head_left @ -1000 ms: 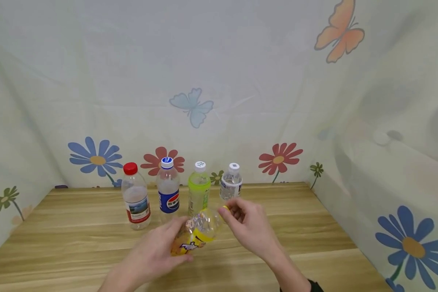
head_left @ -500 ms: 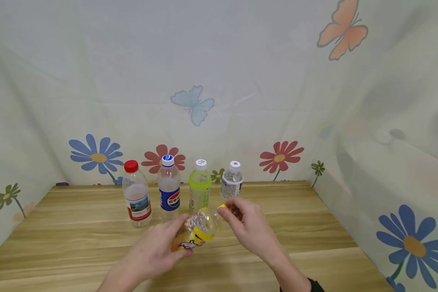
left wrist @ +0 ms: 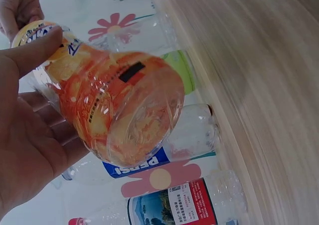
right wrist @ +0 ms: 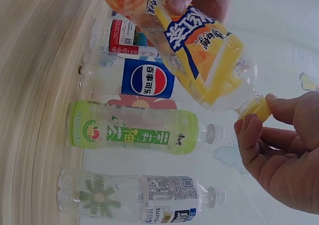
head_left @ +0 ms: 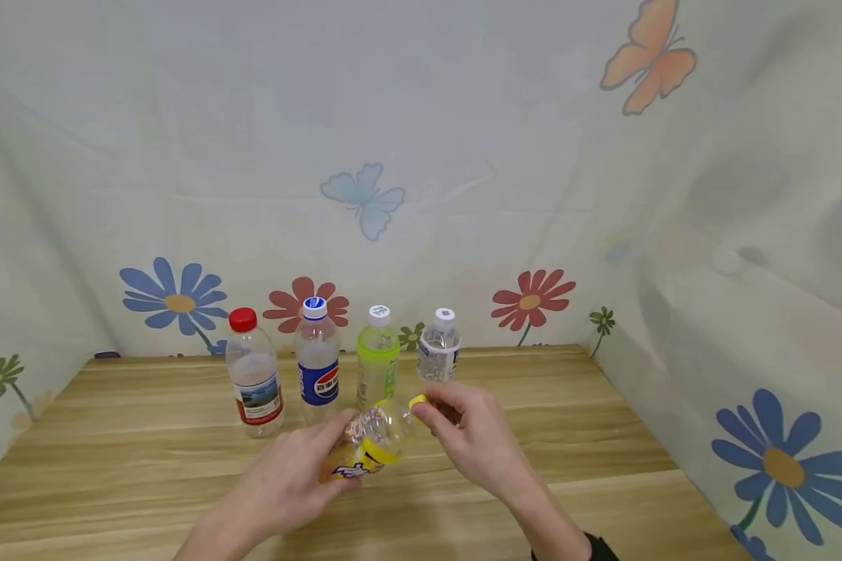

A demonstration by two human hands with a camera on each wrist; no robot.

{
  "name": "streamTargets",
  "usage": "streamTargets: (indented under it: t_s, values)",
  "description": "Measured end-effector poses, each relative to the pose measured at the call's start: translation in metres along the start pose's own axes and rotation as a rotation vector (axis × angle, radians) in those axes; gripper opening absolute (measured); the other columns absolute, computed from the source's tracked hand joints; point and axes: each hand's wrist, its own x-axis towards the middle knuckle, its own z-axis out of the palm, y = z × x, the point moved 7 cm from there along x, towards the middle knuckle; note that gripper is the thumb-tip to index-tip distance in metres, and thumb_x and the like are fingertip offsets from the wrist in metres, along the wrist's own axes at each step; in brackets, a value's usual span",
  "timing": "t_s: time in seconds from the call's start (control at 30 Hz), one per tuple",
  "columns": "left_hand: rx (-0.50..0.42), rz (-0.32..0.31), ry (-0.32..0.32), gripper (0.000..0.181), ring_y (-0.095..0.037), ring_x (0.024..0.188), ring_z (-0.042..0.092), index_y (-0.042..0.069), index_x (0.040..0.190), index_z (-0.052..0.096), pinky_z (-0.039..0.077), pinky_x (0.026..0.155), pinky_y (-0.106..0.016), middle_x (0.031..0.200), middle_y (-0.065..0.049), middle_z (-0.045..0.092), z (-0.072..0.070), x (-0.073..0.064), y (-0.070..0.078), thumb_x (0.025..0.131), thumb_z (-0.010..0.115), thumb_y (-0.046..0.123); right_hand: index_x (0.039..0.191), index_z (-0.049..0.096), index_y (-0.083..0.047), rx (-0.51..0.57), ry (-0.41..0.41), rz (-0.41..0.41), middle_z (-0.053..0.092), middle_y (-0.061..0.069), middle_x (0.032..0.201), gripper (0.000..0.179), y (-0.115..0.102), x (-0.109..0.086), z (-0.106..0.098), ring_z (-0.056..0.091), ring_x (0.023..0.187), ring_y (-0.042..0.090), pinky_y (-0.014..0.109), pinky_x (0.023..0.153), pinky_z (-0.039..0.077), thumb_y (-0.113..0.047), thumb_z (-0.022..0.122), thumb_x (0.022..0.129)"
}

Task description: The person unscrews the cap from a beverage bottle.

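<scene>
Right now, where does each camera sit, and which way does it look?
Head: worn on the head, looking forward and down at the held bottle and table; left hand and right hand show.
Left wrist: worn there, facing the held bottle's base; left hand big, part of right hand in corner.
Right wrist: worn there, facing the yellow cap; both hands show.
Both wrist views share the Pepsi bottle.

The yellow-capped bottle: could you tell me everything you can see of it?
This clear bottle looks like plastic and wears an orange and yellow label with dark blue lettering. Its shoulder is bare and see-through, and no drink shows inside. A yellow cap sits on the neck; how tightly, I cannot tell. The bottle is tilted, held above the table on the near side of four standing bottles. The left hand grips its body, and the right hand pinches the cap.
</scene>
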Motion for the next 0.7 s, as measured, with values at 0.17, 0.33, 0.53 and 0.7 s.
streamTargets:
  t_s: [0.17, 0.33, 0.53, 0.7]
  values:
    - [-0.046, 0.029, -0.015, 0.069, -0.006, 0.102, 0.066, 0.014, 0.144, 0.052, 0.058, 0.089, -0.034, 0.121, 0.006, 0.069, -0.001, -0.002, 0.000, 0.087, 0.085, 0.033, 0.095, 0.074, -0.012, -0.001, 0.038, -0.034, 0.059, -0.006, 0.074, 0.006, -0.005, -0.002, -0.001, 0.055, 0.063, 0.014, 0.025, 0.052, 0.048, -0.017, 0.072, 0.099]
    - [-0.030, 0.037, -0.005, 0.071, -0.006, 0.103, 0.064, 0.015, 0.144, 0.052, 0.058, 0.090, -0.035, 0.124, 0.006, 0.068, -0.003, -0.004, 0.003, 0.086, 0.085, 0.037, 0.093, 0.071, -0.010, -0.018, 0.065, -0.050, 0.058, -0.008, 0.071, 0.010, -0.007, -0.002, -0.001, 0.053, 0.059, 0.010, 0.024, 0.049, 0.047, -0.017, 0.070, 0.100]
    - [0.044, 0.036, 0.022, 0.072, -0.008, 0.103, 0.065, 0.018, 0.144, 0.052, 0.058, 0.088, -0.038, 0.127, 0.003, 0.067, -0.007, -0.007, 0.010, 0.084, 0.087, 0.036, 0.089, 0.067, -0.014, -0.039, 0.074, -0.008, 0.056, -0.009, 0.067, 0.023, -0.003, -0.002, 0.000, 0.051, 0.055, 0.009, 0.024, 0.046, 0.045, -0.031, 0.065, 0.103]
    - [0.085, 0.041, 0.022, 0.073, -0.012, 0.107, 0.066, 0.017, 0.144, 0.053, 0.058, 0.090, -0.040, 0.131, 0.000, 0.067, -0.007, -0.008, 0.015, 0.083, 0.088, 0.037, 0.082, 0.063, -0.015, -0.053, 0.082, 0.007, 0.055, -0.010, 0.065, 0.024, -0.002, -0.004, -0.001, 0.051, 0.054, 0.009, 0.024, 0.046, 0.045, -0.025, 0.065, 0.104]
